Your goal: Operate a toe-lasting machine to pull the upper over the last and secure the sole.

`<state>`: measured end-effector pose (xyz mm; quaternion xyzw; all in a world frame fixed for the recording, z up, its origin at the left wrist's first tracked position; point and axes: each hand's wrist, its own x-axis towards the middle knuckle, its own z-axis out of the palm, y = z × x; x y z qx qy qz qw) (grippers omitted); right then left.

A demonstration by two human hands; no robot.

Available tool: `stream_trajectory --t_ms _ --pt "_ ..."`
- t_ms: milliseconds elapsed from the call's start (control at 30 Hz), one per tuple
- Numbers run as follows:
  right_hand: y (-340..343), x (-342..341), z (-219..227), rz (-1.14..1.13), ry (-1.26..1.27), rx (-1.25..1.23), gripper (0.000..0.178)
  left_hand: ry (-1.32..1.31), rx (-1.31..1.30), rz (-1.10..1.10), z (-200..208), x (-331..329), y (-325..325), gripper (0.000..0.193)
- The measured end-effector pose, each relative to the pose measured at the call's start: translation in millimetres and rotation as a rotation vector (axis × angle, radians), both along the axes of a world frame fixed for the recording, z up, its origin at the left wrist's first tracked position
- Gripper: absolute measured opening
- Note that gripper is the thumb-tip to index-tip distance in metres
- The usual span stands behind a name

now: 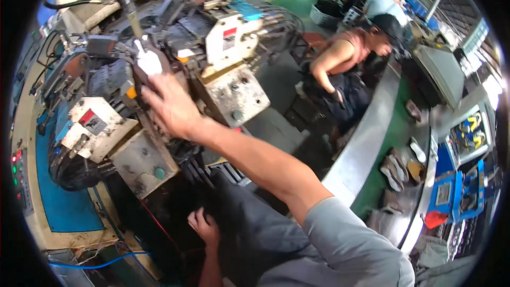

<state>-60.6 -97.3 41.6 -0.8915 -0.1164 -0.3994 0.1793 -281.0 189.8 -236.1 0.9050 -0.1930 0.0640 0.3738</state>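
Observation:
A dark shoe upper with a white underside (150, 62) sits in the middle of a lasting machine (234, 93), underside upward, beneath a vertical rod (126, 0). My right hand (172, 107) reaches forward and grips the near end of the shoe, with the thumb on its left side; some of the fingers are hidden. Low down, near my lap, my left hand (204, 227) is apart from the machine. Its fingers are loosely bent and spread, with nothing seen in them.
Cream machine blocks (95, 127) flank the shoe. A control panel with lit buttons (20, 180) stands at far left. On the right, a conveyor (366, 127) curves past, shoes (393, 170) beside it. A co-worker in a dark cap (340, 64) sits beyond. A blue crate (462, 194) stands far right.

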Motion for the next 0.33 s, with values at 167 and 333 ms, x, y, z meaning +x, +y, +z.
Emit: stream_trajectory --t_ms 167,333 --pt "-12 -267 -155 -0.091 0.373 0.262 0.056 0.021 0.094 0.0 -16 14 6 0.038" --pt "-50 -582 -261 -0.938 0.826 0.665 0.043 0.04 0.157 -0.103 -30 31 38 0.04"
